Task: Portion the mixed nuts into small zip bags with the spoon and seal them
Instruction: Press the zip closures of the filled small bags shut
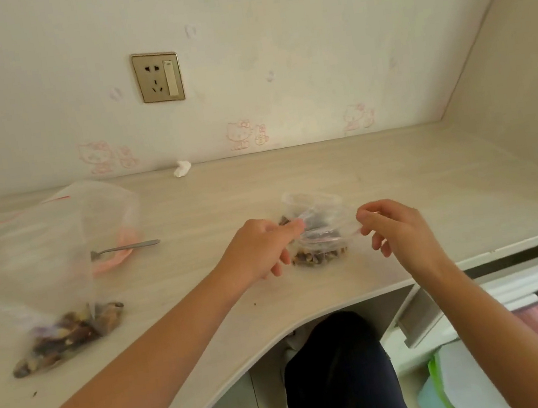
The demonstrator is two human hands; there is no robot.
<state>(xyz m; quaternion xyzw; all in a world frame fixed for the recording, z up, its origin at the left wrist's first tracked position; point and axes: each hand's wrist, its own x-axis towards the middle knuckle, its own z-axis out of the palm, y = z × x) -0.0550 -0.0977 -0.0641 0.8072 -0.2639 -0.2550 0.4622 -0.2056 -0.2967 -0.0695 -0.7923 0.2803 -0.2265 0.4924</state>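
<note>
Small bag (316, 204): middle of the tabletop (393, 165), standing up, nuts (320, 257) in the bottom, mouth looks open at the top.
Left grip (260, 250): pinches the left top corner of the small bag with thumb and finger.
Right grip (395, 227): pinches the right top corner, other fingers loosely curled.
Big bag (41, 242): far left, lying down, a pile of nuts in its near end.
Spoon (125, 248): lying on a pink dish (120, 259) left of the hands, partly behind the big bag, not held.
Done: one small bag filled, by the look of it.
Left to do: pressing the zip shut along the top, then likely more scooping, with so many nuts in the big bag. No other small bags to be seen.
Edges: near edge curves in close under the small bag, so easy to knock off. Drop on the right to a drawer (523, 254).
Room: bare tabletop far and right of the small bag. Tissue (181, 168) by the wall, well apart.
</note>
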